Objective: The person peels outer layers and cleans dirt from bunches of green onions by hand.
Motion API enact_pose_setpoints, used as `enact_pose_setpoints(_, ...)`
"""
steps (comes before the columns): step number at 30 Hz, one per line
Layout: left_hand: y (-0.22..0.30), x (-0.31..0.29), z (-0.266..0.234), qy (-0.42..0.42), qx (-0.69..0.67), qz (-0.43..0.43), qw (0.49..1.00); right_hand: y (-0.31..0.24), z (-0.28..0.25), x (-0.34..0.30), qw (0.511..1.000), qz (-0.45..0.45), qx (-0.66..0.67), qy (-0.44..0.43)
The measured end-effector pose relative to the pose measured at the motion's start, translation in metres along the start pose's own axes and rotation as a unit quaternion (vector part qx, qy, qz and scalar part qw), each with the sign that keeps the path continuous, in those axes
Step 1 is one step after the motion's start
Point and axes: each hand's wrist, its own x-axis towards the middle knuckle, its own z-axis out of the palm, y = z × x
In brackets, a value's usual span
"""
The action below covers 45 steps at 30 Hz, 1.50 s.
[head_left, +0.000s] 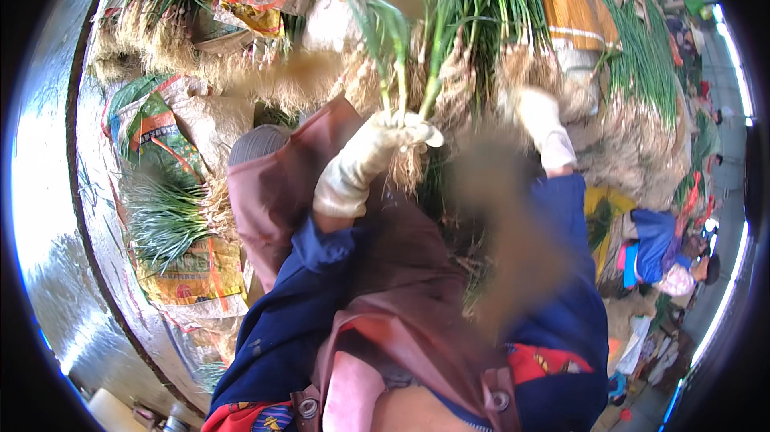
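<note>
My left hand (383,141), in a whitish work glove, is closed around a few spring onions (433,83). Their green leaves point up and away from me, and a tuft of pale roots hangs below the fist. To the right, my right hand (542,121), gloved as well, is at the root ends of a large pile of spring onions (489,11). Motion smears its fingers, so their grip is hidden. A brown apron (401,239) covers my lap beneath both hands.
More rooted bunches (156,35) lie at the far left. A smaller bunch (164,215) rests on printed sacks at left. Another green pile (642,55) lies at far right on sacking. A person in blue (654,243) is at right. A brown blur covers part of the middle.
</note>
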Motion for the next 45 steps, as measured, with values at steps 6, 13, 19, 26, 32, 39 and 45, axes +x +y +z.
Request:
enact_pose_setpoints(6, 0.006, 0.014, 0.005, 0.197, -0.221, 0.138, 0.945, -0.076, -0.035, 0.014, 0.922, -0.019, 0.384, -0.032)
enact_pose_setpoints(13, -0.006, 0.042, 0.008, 0.294, -0.135, 0.162, 0.932, -0.096, -0.014, 0.126, 0.926, 0.103, 0.362, -0.015)
enact_pose_setpoints(19, -0.015, 0.033, -0.004, 0.291, -0.054, 0.020, 0.955, -0.114, -0.026, 0.052, 0.679, -0.034, 0.722, -0.129)
enact_pose_setpoints(26, -0.015, 0.033, 0.008, 0.205, -0.084, -0.059, 0.973, -0.117, 0.000, 0.055, 0.764, -0.032, 0.644, 0.026)
enact_pose_setpoints(32, 0.004, 0.011, 0.019, 0.149, -0.168, -0.091, 0.970, -0.073, 0.018, 0.031, 0.850, -0.014, 0.508, 0.136)
enact_pose_setpoints(39, -0.004, 0.011, 0.007, 0.139, -0.122, -0.085, 0.979, -0.044, 0.001, -0.054, 0.990, -0.005, 0.129, -0.061)
enact_pose_setpoints(45, -0.008, 0.021, 0.024, 0.132, -0.173, -0.031, 0.976, -0.129, 0.004, -0.031, 0.951, -0.147, 0.203, 0.180)
